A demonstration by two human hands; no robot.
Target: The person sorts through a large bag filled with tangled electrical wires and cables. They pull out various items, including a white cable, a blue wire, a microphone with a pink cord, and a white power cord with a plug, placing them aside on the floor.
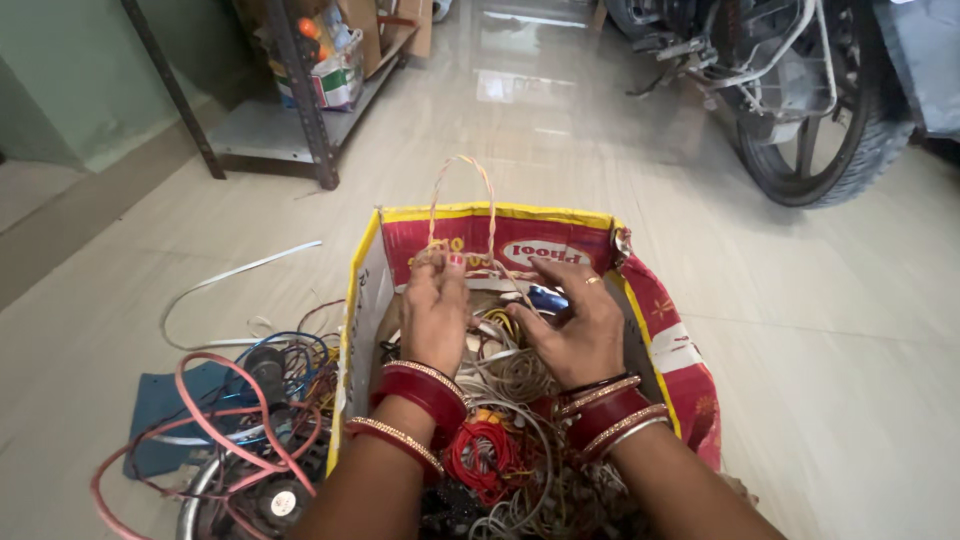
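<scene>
A red and yellow woven sack stands open on the floor, full of tangled wires and cable coils. My left hand is closed on a thin twisted red and white wire that loops up above the sack's far rim. Over the wires in the sack hovers my right hand, fingers spread, touching the same wire where it runs down. A red wire coil and a grey cable bundle lie between my wrists. Both wrists wear red and gold bangles.
To the left of the sack lies a heap of loose wires, pink, blue and white, on a blue cloth. A metal shelf rack stands at the back left. At the back right a motorcycle's wheel is parked on the tiled floor.
</scene>
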